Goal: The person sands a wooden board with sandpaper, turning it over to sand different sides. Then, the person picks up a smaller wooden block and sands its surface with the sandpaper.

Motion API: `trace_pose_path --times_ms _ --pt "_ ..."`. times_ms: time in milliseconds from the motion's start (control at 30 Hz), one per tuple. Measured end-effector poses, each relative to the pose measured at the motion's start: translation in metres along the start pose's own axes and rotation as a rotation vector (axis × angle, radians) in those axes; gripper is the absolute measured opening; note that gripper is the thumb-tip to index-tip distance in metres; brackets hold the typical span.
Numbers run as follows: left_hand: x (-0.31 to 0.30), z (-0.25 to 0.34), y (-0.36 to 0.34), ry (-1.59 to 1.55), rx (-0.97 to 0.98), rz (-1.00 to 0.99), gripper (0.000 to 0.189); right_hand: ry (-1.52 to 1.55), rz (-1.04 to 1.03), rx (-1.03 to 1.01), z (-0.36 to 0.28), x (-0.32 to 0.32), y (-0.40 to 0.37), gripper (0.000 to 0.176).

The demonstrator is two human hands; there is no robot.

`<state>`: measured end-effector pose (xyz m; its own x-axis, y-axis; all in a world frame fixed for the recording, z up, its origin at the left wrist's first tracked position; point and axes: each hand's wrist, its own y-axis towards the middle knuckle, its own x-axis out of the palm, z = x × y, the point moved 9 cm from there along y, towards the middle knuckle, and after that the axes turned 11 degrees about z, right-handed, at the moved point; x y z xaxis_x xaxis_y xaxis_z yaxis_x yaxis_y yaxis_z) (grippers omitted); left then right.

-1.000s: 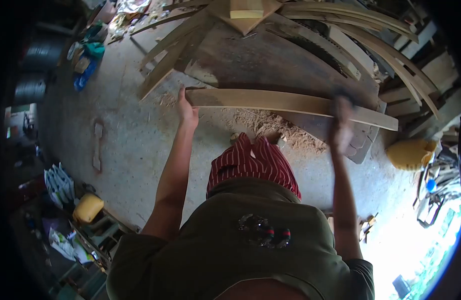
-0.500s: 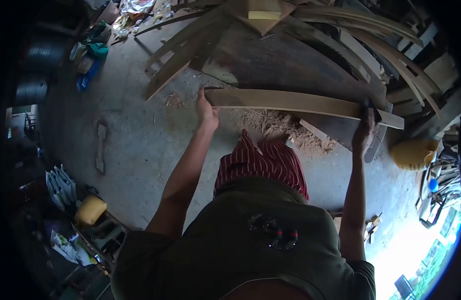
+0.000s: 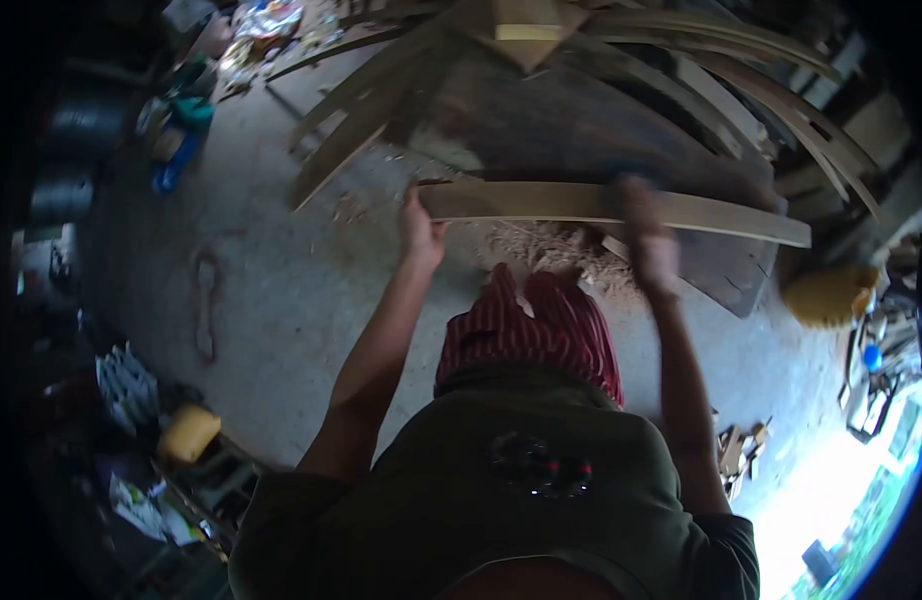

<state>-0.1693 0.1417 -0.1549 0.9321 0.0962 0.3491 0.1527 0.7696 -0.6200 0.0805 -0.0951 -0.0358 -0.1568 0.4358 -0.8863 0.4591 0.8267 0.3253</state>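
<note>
A long, slightly curved wooden plank (image 3: 541, 200) lies crosswise in front of me, its right end resting over the dark work surface. My left hand (image 3: 421, 232) is closed around the plank's left end, thumb on top. Over the plank, right of its middle, is my right hand (image 3: 649, 240), smeared by motion. Under its fingers shows a dark pad (image 3: 633, 172) pressed against the plank's face; its exact kind is too blurred to make out.
Wood shavings (image 3: 551, 245) lie on the floor by my feet. Beyond the plank is a dark board (image 3: 541, 120) with several curved wooden pieces (image 3: 346, 160) around it. A yellow sack (image 3: 829, 297) sits at right, a yellow container (image 3: 189, 432) at lower left.
My right hand has slid left along the plank with the dark pad, from near its right end toward the middle. My left hand keeps its hold on the left end.
</note>
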Motion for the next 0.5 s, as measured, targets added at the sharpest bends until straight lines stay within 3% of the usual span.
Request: trace_pose_path --times_ms 67,133,167,233,300,367,400,433,500 --pt "-0.006 0.006 0.004 -0.021 0.01 -0.02 0.035 -0.083 0.304 0.036 0.078 -0.044 -0.016 0.054" --pt "0.001 0.002 0.002 -0.033 0.003 -0.019 0.036 -0.439 0.368 0.072 0.14 -0.059 -0.038 0.051" --pt "-0.002 0.001 0.001 -0.022 0.01 0.025 0.041 -0.301 0.411 0.261 0.164 -0.061 -0.047 0.05" --pt "0.008 0.003 -0.003 -0.046 0.003 -0.057 0.033 -0.187 0.439 0.325 0.113 -0.057 -0.038 0.056" --pt "-0.002 0.001 0.01 -0.016 0.021 -0.056 0.037 -0.277 0.2 0.21 0.031 -0.018 -0.012 0.065" --pt "-0.002 0.004 0.007 -0.054 -0.003 -0.025 0.041 -0.115 0.142 -0.026 -0.062 0.022 0.008 0.072" --pt "-0.002 0.005 0.006 -0.051 -0.004 -0.022 0.042 -0.086 0.052 -0.125 -0.101 0.045 0.015 0.063" --pt "-0.004 0.007 0.007 -0.05 0.001 -0.013 0.043 0.224 0.033 -0.184 -0.138 0.052 0.021 0.062" --pt "-0.001 0.002 0.013 -0.08 -0.067 -0.057 0.043 0.245 0.058 -0.409 -0.189 0.068 0.021 0.058"
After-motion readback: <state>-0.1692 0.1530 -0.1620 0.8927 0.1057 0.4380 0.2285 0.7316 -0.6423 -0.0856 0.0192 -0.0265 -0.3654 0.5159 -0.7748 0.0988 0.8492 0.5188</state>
